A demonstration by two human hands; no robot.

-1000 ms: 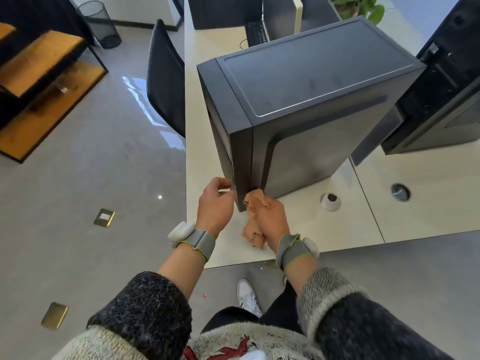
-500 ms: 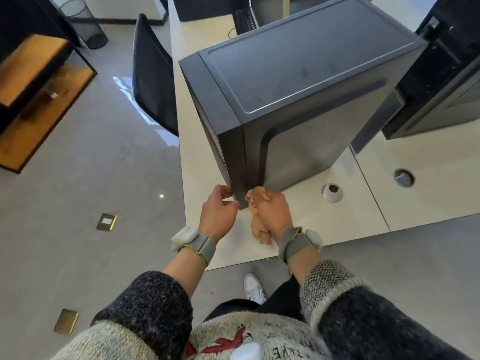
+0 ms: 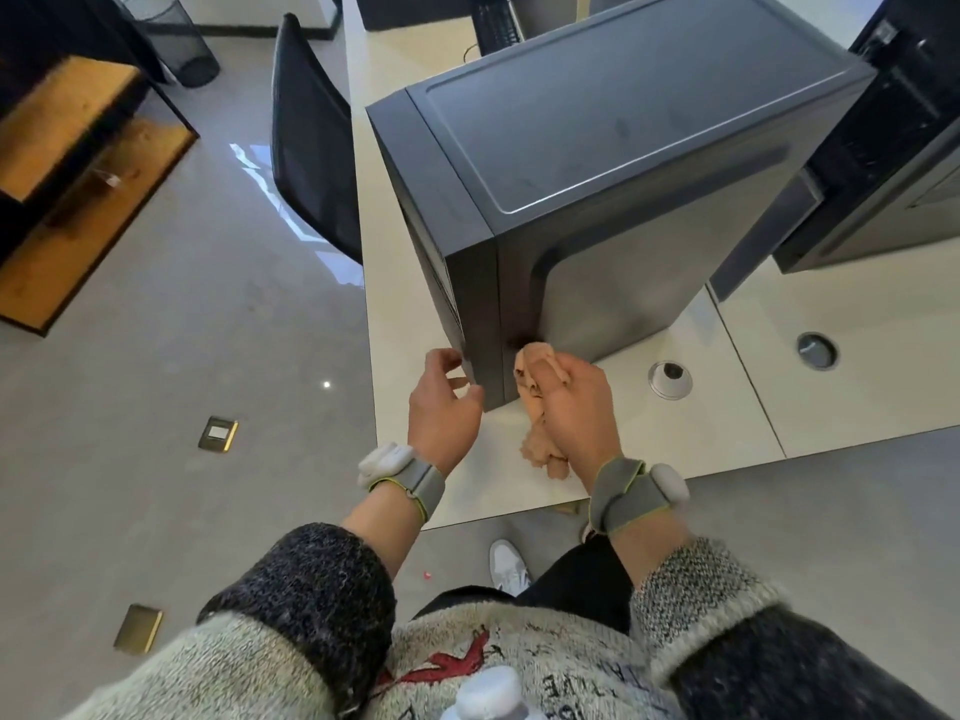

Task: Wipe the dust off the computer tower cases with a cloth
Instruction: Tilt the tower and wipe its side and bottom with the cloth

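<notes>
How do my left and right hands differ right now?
The right hand grips a cloth; the left hand holds nothing. The right hand presses the cloth low on the side of the tower; the left hand hovers by its front corner, fingers loosely curled. Both wear grey wristbands.

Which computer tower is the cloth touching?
The near dark grey metal tower case: the crumpled peach cloth in the right hand touches its bottom corner. The black case at right stands apart.
</notes>
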